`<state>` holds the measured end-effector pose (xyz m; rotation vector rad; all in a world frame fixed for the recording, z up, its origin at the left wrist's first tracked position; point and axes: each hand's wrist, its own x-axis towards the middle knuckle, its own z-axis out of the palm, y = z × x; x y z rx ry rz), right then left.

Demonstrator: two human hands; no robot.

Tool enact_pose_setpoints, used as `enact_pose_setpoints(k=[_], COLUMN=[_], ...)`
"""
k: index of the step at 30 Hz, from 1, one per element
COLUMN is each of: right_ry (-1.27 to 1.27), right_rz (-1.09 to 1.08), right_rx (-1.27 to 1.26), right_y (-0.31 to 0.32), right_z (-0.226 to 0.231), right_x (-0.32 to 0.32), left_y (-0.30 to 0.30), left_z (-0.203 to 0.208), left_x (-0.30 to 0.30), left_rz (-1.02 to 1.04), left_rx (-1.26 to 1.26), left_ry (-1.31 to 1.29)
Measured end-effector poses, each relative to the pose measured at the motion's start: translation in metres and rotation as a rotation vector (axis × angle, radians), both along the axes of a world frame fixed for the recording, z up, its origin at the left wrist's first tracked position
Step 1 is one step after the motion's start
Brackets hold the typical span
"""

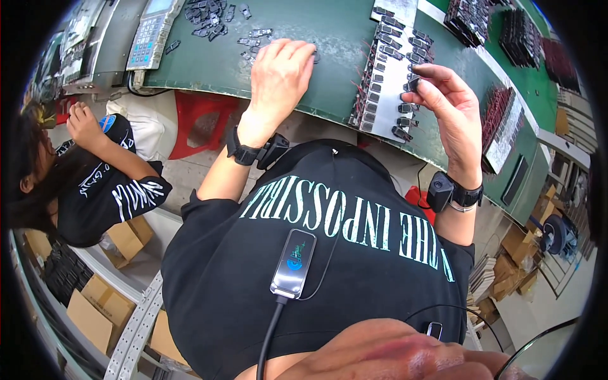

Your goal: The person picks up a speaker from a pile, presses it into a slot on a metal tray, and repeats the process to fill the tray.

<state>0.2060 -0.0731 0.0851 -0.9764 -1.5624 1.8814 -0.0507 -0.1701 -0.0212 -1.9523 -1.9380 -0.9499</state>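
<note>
My right hand (449,107) pinches a small black plastic part (412,83) between thumb and fingers, just above a white strip (387,95). Two rows of similar black parts lie along the strip, and thin red wires stick out at its left side. Over the green table (342,38), my left hand (280,79) has its fingers curled down and held together. Its fingertips are hidden, so what they hold, if anything, does not show. Loose black parts (258,33) lie just beyond this hand, with a larger pile (208,18) farther left.
A keypad device (152,35) stands at the table's left end. Stacks of black parts (467,20) and another wired strip (503,120) are at the right. A red stool (201,120) is below the table edge. To my left sits another person (104,171).
</note>
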Motion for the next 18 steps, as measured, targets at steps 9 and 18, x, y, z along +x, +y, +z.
enact_pose_setpoints(k=[9,18], right_ry=[0.052,0.145], right_rz=[-0.034,-0.128], right_rx=[0.041,-0.066], right_y=[-0.004,0.000], right_z=[-0.013,-0.027], right_x=[0.014,0.034], left_y=[0.006,0.005], left_z=[0.004,0.007], left_x=[0.009,0.018], left_rz=[0.029,-0.135], left_rx=[-0.141,-0.127], left_ry=[-0.133,0.021])
